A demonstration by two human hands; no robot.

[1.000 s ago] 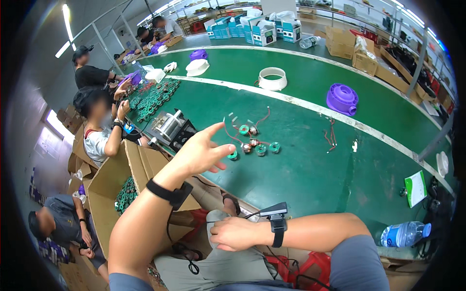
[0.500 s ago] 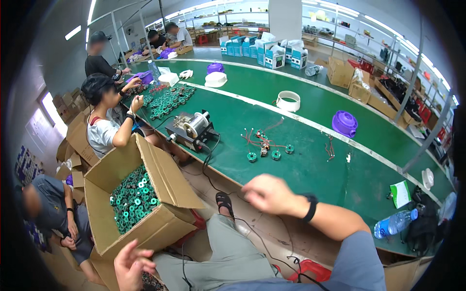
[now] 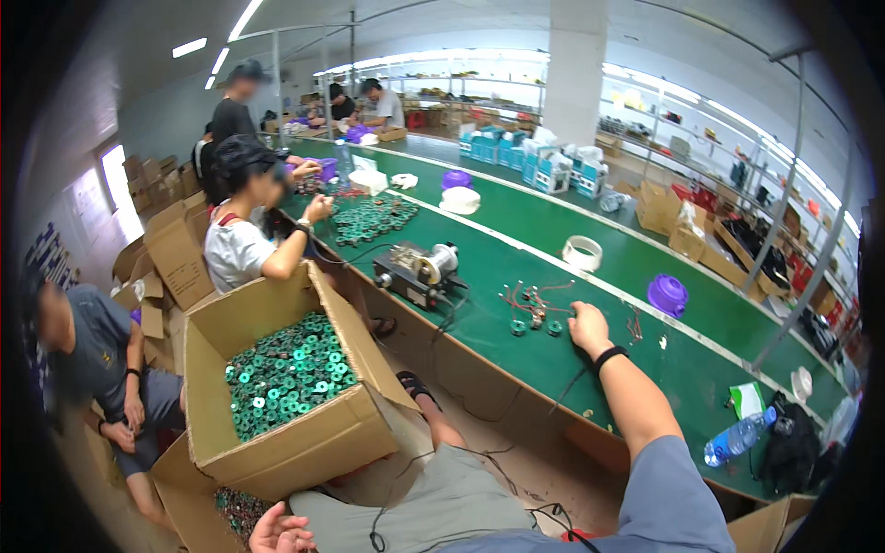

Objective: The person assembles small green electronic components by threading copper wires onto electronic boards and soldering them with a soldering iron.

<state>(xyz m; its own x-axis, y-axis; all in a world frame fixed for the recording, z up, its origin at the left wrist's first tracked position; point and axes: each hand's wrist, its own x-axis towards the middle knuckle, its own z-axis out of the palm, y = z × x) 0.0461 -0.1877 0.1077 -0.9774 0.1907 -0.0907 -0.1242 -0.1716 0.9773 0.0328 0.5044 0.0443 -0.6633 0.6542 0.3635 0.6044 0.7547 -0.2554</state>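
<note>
Bare hands work well apart: the right hand [image 3: 590,329] reaches over the green bench [image 3: 691,378], fingers bent, its fingertips just beside a small cluster of green ring-shaped parts [image 3: 518,327] with tangled red wires [image 3: 556,288]; whether it pinches anything, I cannot tell. The left hand [image 3: 280,532], cut by the lower edge of the view, has loosely curled, parted fingers with nothing visible in them, near a lower cardboard box [image 3: 189,493]. The larger cardboard box [image 3: 304,442], full of similar parts, stands beside the bench, and a black machine with a metal spool [image 3: 417,276] sits left of the cluster. The step in hand looks like a reach to the cluster's edge; handling these parts calls for a light fingertip grip, free of the tangled leads.
</note>
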